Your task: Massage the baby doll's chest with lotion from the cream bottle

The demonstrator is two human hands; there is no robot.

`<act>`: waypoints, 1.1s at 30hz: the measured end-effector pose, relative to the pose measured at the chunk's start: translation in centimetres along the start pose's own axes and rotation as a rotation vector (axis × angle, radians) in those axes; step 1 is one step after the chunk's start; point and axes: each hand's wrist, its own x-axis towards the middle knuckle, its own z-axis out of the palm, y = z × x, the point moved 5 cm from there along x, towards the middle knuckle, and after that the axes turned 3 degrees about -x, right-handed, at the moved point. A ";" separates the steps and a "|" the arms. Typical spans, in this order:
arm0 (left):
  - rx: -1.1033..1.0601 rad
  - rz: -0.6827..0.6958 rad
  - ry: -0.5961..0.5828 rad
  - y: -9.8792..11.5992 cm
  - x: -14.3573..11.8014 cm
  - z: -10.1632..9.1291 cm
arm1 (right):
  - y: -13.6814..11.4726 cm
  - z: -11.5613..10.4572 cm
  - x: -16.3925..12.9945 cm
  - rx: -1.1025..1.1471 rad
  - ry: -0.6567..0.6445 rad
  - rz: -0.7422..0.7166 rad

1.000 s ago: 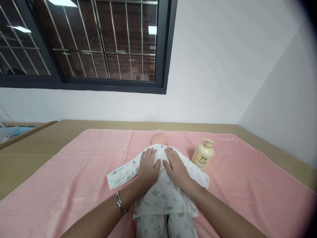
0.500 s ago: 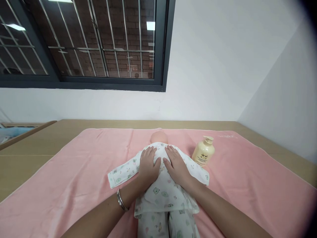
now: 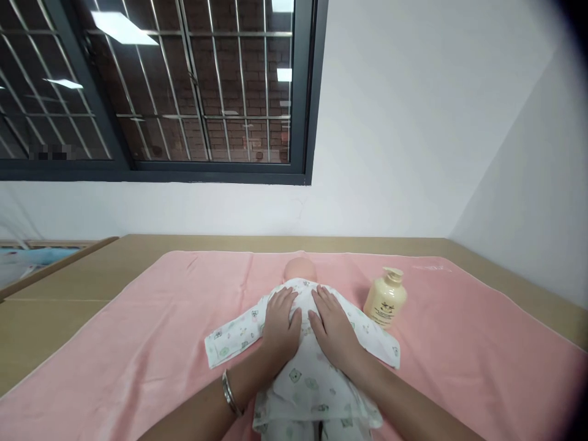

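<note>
A baby doll (image 3: 299, 269) in white printed clothes (image 3: 307, 380) lies on a pink towel (image 3: 138, 343), head away from me. My left hand (image 3: 279, 324) rests flat on the doll's upper body, fingers spread, a metal bangle on the wrist. My right hand (image 3: 334, 327) lies flat beside it on the same garment, thumbs nearly touching. Neither hand grips anything. The doll's legs run out of view at the bottom edge.
A cream pump bottle (image 3: 386, 300) stands on the towel just right of the doll's sleeve. The towel covers a tan table (image 3: 55, 306) against a white wall. A barred window (image 3: 184, 92) is above. A wall corner closes in on the right.
Both hands have stayed flat on the doll's upper body. The view has tilted up a little, so the doll, hands and bottle sit lower in the picture.
</note>
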 end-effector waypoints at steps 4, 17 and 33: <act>0.031 -0.104 -0.050 -0.5 0.4 0.0 | -1.3 -0.6 -0.7 -0.130 -0.023 -0.011; 0.396 0.211 -0.042 2.7 -0.4 -0.4 | -0.5 -0.9 0.3 -0.105 -0.072 0.034; 0.096 -0.215 -0.282 -0.3 1.1 -0.1 | -1.3 1.3 -1.8 -0.084 -0.104 0.035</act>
